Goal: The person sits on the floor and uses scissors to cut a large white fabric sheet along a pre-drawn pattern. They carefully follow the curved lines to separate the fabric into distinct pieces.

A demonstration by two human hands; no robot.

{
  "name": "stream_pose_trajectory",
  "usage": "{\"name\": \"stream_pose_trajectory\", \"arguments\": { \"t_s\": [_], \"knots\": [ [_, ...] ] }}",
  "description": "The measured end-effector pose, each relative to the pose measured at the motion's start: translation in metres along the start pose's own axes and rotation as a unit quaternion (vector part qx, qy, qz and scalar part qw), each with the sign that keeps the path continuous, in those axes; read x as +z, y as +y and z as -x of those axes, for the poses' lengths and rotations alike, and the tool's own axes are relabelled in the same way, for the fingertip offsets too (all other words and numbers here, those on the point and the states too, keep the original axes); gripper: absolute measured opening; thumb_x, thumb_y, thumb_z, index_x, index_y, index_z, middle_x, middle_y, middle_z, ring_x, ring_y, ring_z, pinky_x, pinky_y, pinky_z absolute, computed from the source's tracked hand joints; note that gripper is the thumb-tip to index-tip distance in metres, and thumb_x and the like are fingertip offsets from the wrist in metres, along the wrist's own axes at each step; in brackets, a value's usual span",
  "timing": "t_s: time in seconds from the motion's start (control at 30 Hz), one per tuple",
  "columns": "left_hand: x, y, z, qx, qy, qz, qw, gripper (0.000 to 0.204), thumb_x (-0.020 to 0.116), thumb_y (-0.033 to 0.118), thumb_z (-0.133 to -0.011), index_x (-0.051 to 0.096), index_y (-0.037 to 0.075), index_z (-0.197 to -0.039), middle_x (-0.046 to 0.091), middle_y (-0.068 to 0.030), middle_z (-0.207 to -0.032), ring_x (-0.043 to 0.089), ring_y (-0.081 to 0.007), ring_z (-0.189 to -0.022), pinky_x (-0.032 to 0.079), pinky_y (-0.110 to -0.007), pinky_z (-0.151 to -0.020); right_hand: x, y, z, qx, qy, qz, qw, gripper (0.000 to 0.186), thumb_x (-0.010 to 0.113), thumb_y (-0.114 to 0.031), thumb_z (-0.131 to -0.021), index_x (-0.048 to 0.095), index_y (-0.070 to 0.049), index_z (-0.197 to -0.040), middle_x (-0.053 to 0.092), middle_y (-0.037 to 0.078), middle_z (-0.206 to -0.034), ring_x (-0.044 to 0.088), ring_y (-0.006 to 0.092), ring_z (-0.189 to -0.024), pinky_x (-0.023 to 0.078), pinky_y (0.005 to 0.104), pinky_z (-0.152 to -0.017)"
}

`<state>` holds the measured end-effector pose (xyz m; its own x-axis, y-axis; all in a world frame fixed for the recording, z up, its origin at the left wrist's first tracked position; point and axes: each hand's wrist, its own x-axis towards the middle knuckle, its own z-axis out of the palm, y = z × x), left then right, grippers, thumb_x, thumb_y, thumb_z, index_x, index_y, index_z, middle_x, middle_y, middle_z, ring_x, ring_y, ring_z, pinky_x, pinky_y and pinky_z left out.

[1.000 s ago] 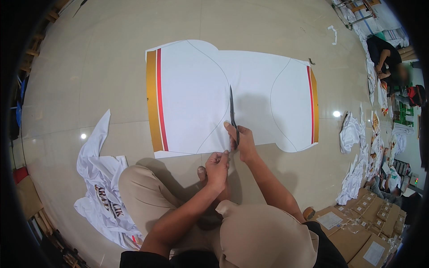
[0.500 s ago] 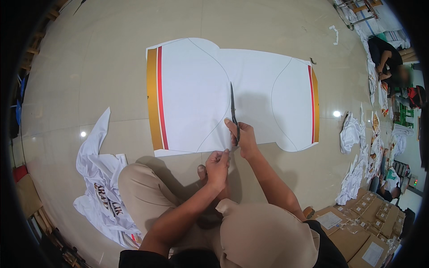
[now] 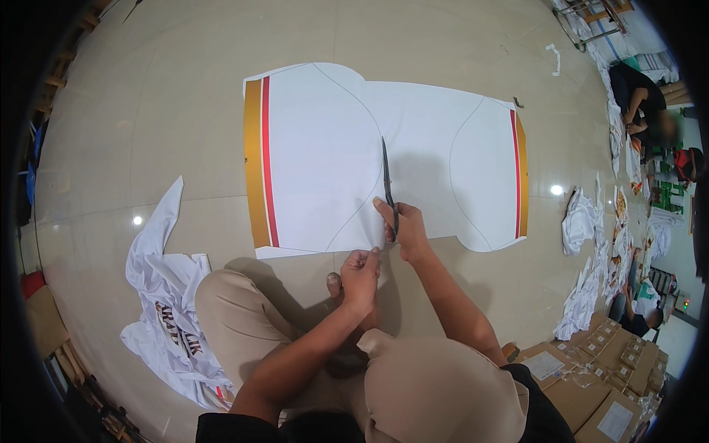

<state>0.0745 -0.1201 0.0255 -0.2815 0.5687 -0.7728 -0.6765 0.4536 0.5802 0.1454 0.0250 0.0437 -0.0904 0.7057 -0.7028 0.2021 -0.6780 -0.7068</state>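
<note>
A white cloth panel point(image 3: 317, 155) lies flat on the floor, with gold and red bands at both ends and thin curved outlines on it. My right hand point(image 3: 404, 227) is closed around the handles of dark scissors point(image 3: 385, 170). Their blades point away from me over the cloth's middle, beside the left curved line, and look closed or nearly so. At the cloth's near edge, just left of the scissors' handles, my left hand point(image 3: 361, 275) pinches the fabric between thumb and fingers.
Crumpled white printed cloth point(image 3: 173, 295) lies left of my knee. More white cloth point(image 3: 582, 221) is heaped on the right, with cardboard boxes point(image 3: 583, 369) at lower right. A person in black point(image 3: 642, 92) sits at the far right, handling cloth. Tiled floor point(image 3: 185, 88) surrounds the panel.
The scissors and my right hand have shifted very slightly to the right. My left hand keeps its pinch on the cloth's near edge.
</note>
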Motion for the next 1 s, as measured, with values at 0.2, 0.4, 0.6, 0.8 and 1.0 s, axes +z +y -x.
{"name": "stream_pose_trajectory", "arguments": {
  "t_s": [0.2,0.4,0.6,0.8,1.0],
  "knots": [
    [0.001,-0.001,0.000,0.009,0.003,0.002,1.000,0.025,0.075,0.029,-0.107,0.067,0.009,-0.095,0.057,0.0049,-0.072,0.045,-0.0034,-0.057,0.031,-0.023,-0.050,-0.002,-0.004,0.000,-0.007,-0.002,0.001,1.000,0.048,0.091,-0.044,-0.090,0.063,-0.007,-0.079,0.056,0.000,-0.063,0.051,0.0098,-0.050,0.040,0.0272,-0.046],
    [0.002,0.000,0.002,0.015,0.000,0.005,1.000,0.025,0.075,0.029,-0.107,0.066,0.009,-0.095,0.057,0.0050,-0.072,0.045,-0.0030,-0.057,0.030,-0.022,-0.051,-0.003,-0.014,-0.005,-0.009,-0.015,0.009,1.000,0.047,0.089,-0.045,-0.090,0.063,-0.007,-0.080,0.057,0.000,-0.064,0.052,0.0094,-0.053,0.041,0.0269,-0.050],
    [0.002,0.000,0.002,0.015,-0.001,0.004,1.000,0.024,0.075,0.029,-0.107,0.066,0.009,-0.096,0.056,0.0052,-0.071,0.045,-0.0029,-0.057,0.030,-0.022,-0.051,-0.003,-0.013,-0.009,-0.008,-0.011,0.002,1.000,0.048,0.091,-0.045,-0.088,0.064,-0.006,-0.081,0.057,-0.001,-0.064,0.052,0.0093,-0.052,0.041,0.0267,-0.049],
    [0.001,-0.001,0.001,0.015,-0.007,-0.001,1.000,0.024,0.074,0.029,-0.107,0.066,0.009,-0.096,0.057,0.0047,-0.072,0.045,-0.0030,-0.058,0.030,-0.022,-0.051,-0.004,-0.008,-0.012,-0.016,-0.010,-0.007,1.000,0.050,0.092,-0.045,-0.087,0.065,-0.004,-0.083,0.057,0.000,-0.064,0.052,0.0092,-0.049,0.041,0.0265,-0.046],
    [0.001,0.000,0.002,0.016,-0.008,-0.003,1.000,0.025,0.075,0.030,-0.107,0.066,0.009,-0.097,0.057,0.0046,-0.072,0.046,-0.0030,-0.058,0.031,-0.022,-0.051,-0.006,-0.007,-0.014,-0.016,-0.009,0.005,1.000,0.049,0.093,-0.044,-0.087,0.066,-0.002,-0.086,0.058,0.000,-0.065,0.053,0.0096,-0.049,0.045,0.0258,-0.047]
  ]
}}
